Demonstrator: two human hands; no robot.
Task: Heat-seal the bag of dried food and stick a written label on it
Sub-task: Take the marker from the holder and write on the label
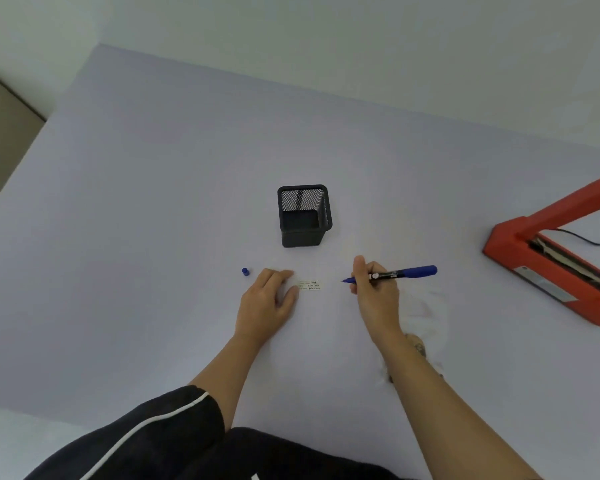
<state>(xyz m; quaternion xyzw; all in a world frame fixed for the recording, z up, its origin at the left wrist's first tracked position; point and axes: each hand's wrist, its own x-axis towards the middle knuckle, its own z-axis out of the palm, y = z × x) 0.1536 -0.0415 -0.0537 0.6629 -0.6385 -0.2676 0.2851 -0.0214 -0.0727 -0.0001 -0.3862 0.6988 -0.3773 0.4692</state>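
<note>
While the crinkled clear bag (pixel 426 323) lies flat under the right forearm, the small white written label (pixel 309 285) sits between the hands. The left hand (pixel 267 303) rests flat beside it, fingers straight; the right hand (pixel 374 292) pinches a blue marker (pixel 402 272). Beyond stands a square black mesh cup (pixel 303 216).

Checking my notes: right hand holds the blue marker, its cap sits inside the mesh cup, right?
No. In the head view the cap lies on the table, left of the left hand; the right hand does hold the blue marker.
</note>
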